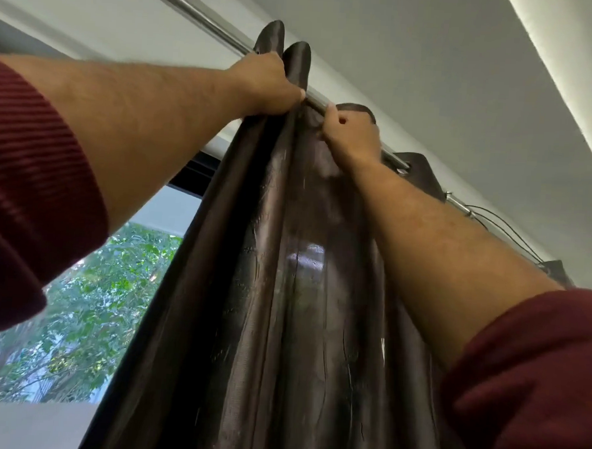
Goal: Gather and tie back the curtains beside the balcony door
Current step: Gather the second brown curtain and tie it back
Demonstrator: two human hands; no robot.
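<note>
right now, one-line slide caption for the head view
Both hands, left hand and right hand, bunch the dark curtain up at the rod.

Green leafy trees [88, 302] showing through the window glass down below the left hand, white ceiling [417, 42] spreading above both hands, a bright strip of light [576, 88] off beyond the right hand, thin black cables [507, 232] looping below it

The one head-worn view tilts steeply upward, close beneath the curtain rod [209, 20] and ceiling [433, 60].
</note>
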